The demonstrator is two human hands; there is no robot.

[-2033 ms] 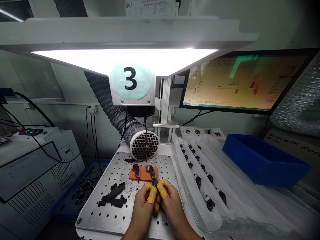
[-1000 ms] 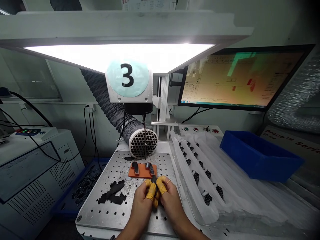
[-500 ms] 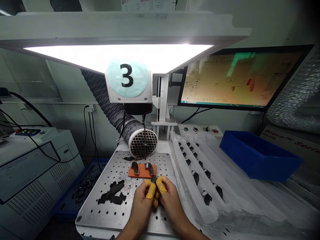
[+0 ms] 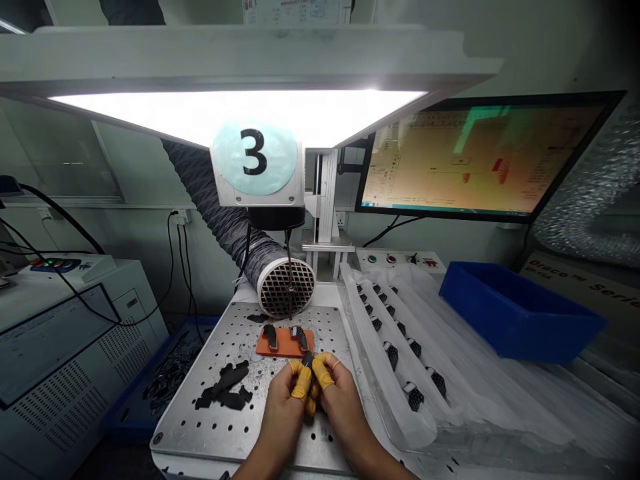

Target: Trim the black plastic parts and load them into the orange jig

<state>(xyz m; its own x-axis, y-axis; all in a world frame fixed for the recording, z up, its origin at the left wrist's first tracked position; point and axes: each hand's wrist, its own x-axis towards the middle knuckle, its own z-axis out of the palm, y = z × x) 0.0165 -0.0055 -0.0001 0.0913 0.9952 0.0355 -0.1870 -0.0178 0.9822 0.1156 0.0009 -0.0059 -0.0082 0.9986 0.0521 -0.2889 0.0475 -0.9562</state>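
Note:
Yellow finger cots cover fingertips on both of my hands. My left hand (image 4: 285,397) and my right hand (image 4: 340,393) meet at the front of the metal plate, both pinching one small black part (image 4: 307,360); its lower end is hidden by the fingers. Just beyond them lies an orange block (image 4: 285,343) bearing a black curved piece (image 4: 271,336) on its left and a dotted black piece (image 4: 299,337) on its right. A loose pile of flat black pieces (image 4: 227,385) rests to the left of my hands.
The perforated metal plate (image 4: 200,433) lies below a machine head (image 4: 257,167) marked 3, near a grilled duct mouth (image 4: 287,288). On the right, a translucent tray (image 4: 400,423) holds rows of dotted pieces beside a blue bin (image 4: 520,313). A blue crate (image 4: 125,427) stands lower left.

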